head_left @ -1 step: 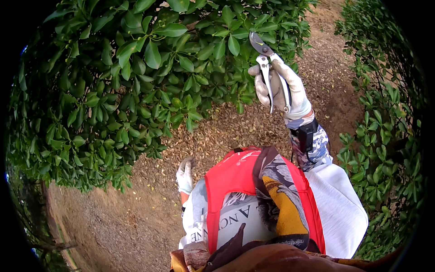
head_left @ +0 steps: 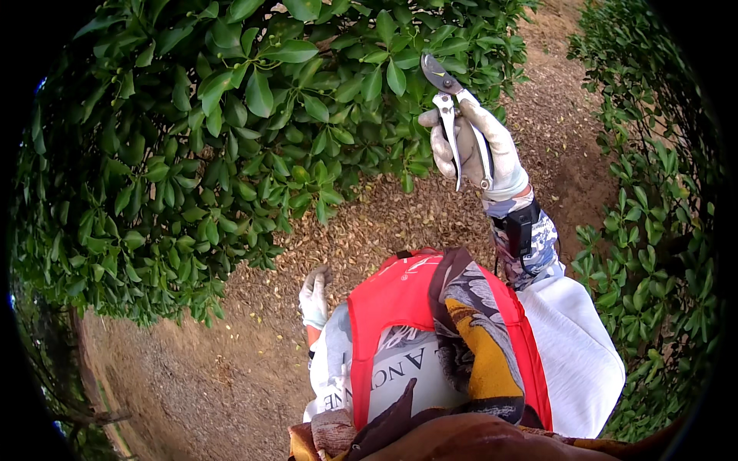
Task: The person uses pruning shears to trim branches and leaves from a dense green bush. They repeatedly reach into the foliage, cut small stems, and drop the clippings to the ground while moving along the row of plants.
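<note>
Head view | 2 o'clock: white-gloved right hand (head_left: 469, 146), grip wrapped round white-handled dark-bladed metal pruning shears (head_left: 449, 121), tip pointing away toward 11 o'clock, presumably for safety | 7 o'clock: white-gloved left hand (head_left: 314, 298), grip loosely open, apparently empty | 10 o'clock: dense green-leaved bush (head_left: 260, 94)

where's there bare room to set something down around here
Lower left, the brown ground looks open, below the left bush and left of the left grip. An earthy strip also lies between the right grip and the right bush. Both bushes are crowded with leaves; the pruning shears overlap the left one's edge in view.
</note>
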Demonstrator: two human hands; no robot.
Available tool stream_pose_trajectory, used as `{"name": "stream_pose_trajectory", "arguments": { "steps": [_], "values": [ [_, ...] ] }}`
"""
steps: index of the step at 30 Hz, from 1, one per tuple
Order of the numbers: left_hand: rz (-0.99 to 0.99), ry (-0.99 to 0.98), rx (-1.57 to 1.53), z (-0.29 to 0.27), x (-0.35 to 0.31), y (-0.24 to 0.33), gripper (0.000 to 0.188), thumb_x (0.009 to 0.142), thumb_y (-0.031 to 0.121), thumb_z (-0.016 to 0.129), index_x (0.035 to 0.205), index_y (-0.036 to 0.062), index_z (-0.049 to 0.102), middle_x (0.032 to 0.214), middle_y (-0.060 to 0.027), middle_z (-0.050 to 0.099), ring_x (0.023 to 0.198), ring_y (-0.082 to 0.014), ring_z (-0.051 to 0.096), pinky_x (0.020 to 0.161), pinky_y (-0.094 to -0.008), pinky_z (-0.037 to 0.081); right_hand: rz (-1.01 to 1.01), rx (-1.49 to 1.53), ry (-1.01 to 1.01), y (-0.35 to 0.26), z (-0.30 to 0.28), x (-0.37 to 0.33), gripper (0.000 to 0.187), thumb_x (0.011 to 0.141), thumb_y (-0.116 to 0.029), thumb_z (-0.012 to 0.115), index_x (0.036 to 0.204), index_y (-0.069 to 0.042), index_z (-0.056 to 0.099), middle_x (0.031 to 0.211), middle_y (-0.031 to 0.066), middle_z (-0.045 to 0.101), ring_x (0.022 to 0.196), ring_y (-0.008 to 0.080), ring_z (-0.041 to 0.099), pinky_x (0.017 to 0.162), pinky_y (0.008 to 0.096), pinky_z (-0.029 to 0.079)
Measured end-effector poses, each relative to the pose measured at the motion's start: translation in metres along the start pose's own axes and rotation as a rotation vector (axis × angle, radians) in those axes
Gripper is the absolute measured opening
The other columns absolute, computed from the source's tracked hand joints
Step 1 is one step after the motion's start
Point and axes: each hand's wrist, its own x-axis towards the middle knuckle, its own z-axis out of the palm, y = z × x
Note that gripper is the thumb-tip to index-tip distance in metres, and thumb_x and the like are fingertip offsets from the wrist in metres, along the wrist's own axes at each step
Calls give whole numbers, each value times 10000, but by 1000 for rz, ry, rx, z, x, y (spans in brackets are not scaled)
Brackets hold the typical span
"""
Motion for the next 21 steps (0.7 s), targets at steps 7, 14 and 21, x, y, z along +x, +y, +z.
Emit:
{"name": "stream_pose_trajectory", "arguments": {
  "steps": [7,14,21],
  "values": [
    [1,15,-40,0,1,2,373,1043,230,573,1269,-63,608,1171,-173,693,1057,-250,685,974,-366,541,52,-41,17,-6,-4,10,455,1066,-415,456,1417,-127,467,1194,172,647,814,249,678,668,402,590],
    [9,9,-34,3,-2,5,377,1043,229,568,1273,-66,607,1160,-178,695,1038,-246,689,962,-361,541,-33,-88,125,-1,-10,16,478,1067,-421,449,1340,-36,522,1009,134,681,697,195,658,578,312,548],
    [12,15,-13,2,-3,7,379,1046,230,561,1270,-73,608,1159,-181,698,1031,-247,692,955,-358,542,-41,-265,-14,-1,29,-14,589,1053,-478,433,1243,64,567,761,79,623,603,156,576,541,279,456]
  ]
}}
